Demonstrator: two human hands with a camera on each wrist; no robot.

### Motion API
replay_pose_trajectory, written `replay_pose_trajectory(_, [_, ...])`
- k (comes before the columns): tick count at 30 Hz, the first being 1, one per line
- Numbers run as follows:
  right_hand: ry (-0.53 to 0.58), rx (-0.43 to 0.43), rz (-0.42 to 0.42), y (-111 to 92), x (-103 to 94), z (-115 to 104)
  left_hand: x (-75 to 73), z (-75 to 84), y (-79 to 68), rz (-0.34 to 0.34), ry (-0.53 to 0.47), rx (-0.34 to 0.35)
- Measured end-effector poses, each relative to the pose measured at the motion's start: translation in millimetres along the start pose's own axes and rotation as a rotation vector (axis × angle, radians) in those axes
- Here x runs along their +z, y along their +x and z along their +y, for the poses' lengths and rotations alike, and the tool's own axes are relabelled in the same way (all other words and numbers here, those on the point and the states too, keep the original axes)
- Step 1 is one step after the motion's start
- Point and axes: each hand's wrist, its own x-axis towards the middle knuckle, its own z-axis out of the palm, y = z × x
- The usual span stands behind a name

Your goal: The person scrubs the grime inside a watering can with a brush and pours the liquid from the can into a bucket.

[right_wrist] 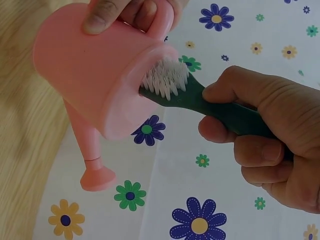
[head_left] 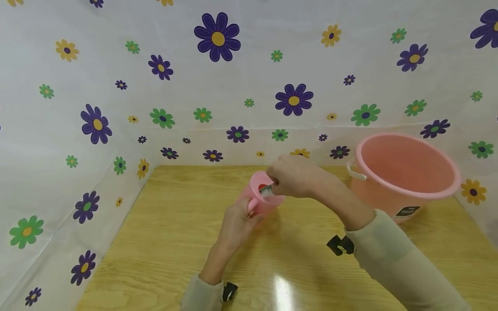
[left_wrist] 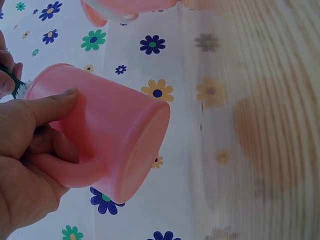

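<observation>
A pink watering can (right_wrist: 85, 70) is held up over the table, tilted so its open top faces my right hand. My left hand (head_left: 237, 224) grips its handle (left_wrist: 65, 170), the thumb laid along the can's side. In the right wrist view the spout with its flared rose (right_wrist: 98, 178) points down. My right hand (right_wrist: 275, 130) grips the dark green handle of a scrubbing brush (right_wrist: 200, 100). The white bristles (right_wrist: 167, 77) are at the can's mouth, with the brush's front end inside the rim and hidden there.
A large pink bucket (head_left: 408, 190) with a white handle stands at the right of the wooden table (head_left: 163, 242). Behind and to the left hangs a white sheet (head_left: 249, 77) printed with flowers. Black straps (head_left: 340, 245) hang at the wrists.
</observation>
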Motion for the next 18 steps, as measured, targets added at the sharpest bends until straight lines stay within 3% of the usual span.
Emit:
replay_pose_trajectory(10, [0.066, -0.002, 0.012, 3.0, 7.3, 2.3, -1.0, -2.0, -2.4, -0.043, 0.010, -0.026])
replay_pose_trajectory(18, [0.064, -0.040, 0.053, 5.2, 5.5, 5.8, -3.9, 0.8, 0.3, -0.035, 0.004, -0.008])
